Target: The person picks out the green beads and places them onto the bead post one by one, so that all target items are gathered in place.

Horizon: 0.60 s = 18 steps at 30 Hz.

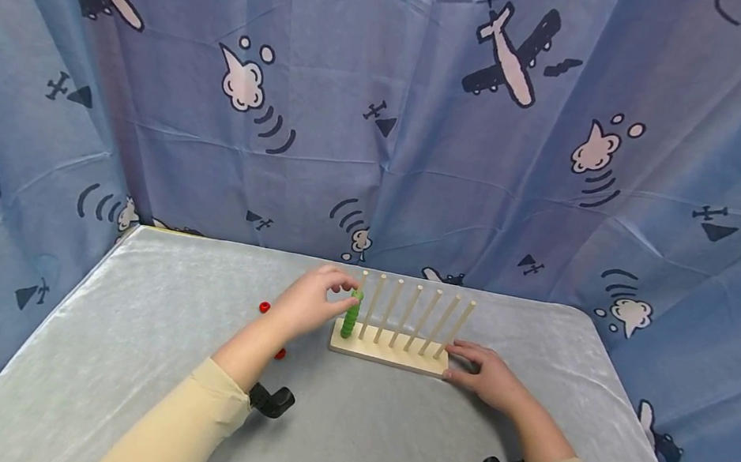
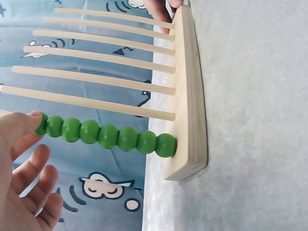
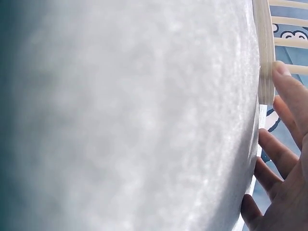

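A light wooden peg rack (image 1: 388, 356) with several upright pegs in a row stands on the table. Round green beads (image 2: 109, 136) are stacked on its leftmost peg, the lowest against the base. My left hand (image 1: 310, 300) pinches the topmost green bead (image 2: 42, 124) between thumb and forefinger near the peg's upper end; its other fingers are loosely bent. The remaining pegs (image 2: 96, 79) carry no beads. At the rack's right end, my right hand (image 1: 485, 374) holds the base, thumb (image 3: 284, 72) on the front edge and forefinger behind.
Two red beads (image 1: 265, 307) lie on the pale cloth-covered table (image 1: 382, 440), left of the rack and near the left forearm. A blue curtain (image 1: 389, 106) with printed airplanes hangs behind the table. Black wrist-camera mounts (image 1: 273, 402) sit at both sleeves.
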### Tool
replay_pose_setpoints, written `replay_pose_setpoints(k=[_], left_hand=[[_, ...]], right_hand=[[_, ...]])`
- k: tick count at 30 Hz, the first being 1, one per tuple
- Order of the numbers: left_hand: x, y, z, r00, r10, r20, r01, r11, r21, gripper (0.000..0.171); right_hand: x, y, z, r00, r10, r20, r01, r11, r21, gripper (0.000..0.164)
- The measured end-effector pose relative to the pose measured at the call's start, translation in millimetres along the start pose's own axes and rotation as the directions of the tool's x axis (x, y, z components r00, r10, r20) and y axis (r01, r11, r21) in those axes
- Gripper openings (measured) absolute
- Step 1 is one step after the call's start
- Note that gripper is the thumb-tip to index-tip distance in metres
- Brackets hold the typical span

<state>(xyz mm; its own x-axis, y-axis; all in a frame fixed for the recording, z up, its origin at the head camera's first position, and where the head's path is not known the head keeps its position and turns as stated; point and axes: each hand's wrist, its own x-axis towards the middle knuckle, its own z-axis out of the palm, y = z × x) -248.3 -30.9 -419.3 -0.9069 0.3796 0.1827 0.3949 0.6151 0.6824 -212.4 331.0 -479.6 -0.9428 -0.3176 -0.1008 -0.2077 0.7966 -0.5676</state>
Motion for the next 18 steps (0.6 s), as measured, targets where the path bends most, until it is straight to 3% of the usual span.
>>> replay_pose_setpoints(k=[7, 14, 18], left_hand=[[-3.4, -1.7, 1.0, 1.000, 0.007, -0.010, -0.007, 1.000, -0.013, 0.027], [-9.2, -5.7, -1.7, 1.000, -0.021, -0.015, 0.021, 1.000, -0.011, 0.044], [-20.8, -9.2, -6.1, 1.000, -0.003, -0.025, 0.005, 0.999, 0.044, 0.052]], right_hand=[[2.4, -1.1, 0.8, 1.000, 0.007, 0.006, -0.007, 1.000, -0.007, 0.059], [1.6, -1.3, 2.0, 1.000, -0.004, -0.008, 0.004, 0.999, -0.034, 0.063], [-3.9, -1.2, 2.7, 1.000, -0.001, -0.025, 0.000, 0.999, -0.044, 0.073]])
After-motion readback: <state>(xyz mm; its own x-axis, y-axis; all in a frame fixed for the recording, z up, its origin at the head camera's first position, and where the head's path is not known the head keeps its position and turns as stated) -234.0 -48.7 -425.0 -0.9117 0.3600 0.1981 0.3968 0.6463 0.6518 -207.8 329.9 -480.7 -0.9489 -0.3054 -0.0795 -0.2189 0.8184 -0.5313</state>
